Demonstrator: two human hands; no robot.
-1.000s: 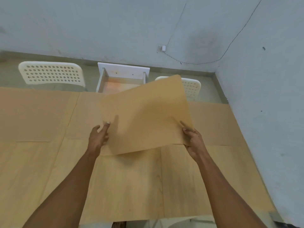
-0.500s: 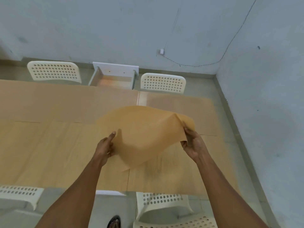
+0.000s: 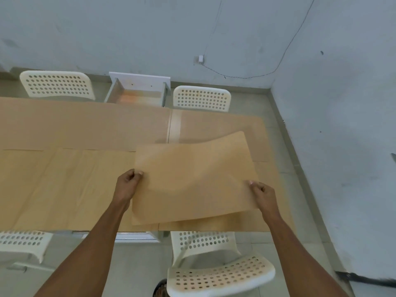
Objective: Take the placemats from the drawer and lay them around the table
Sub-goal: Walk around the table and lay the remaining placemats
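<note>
Mat-covered table (image 3: 85, 129) between white chairs (image 3: 56, 84), grey walls (image 3: 150, 33).

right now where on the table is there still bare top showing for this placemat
Only a narrow bare strip shows, between two far-row mats before the open drawer. Elsewhere mats cover the table. Both hands hold the placemat over the covered near-right corner.

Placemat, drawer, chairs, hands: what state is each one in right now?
Held placemat: lifted over the table's near right end, sagging in the middle, pinched at both side edges.
Left hand: pinching the placemat's left edge.
Right hand: pinching its right edge.
Drawer: pulled open at the far side.
Table: mostly covered with laid mats.
Near right chair: pulled back from the table.
</note>
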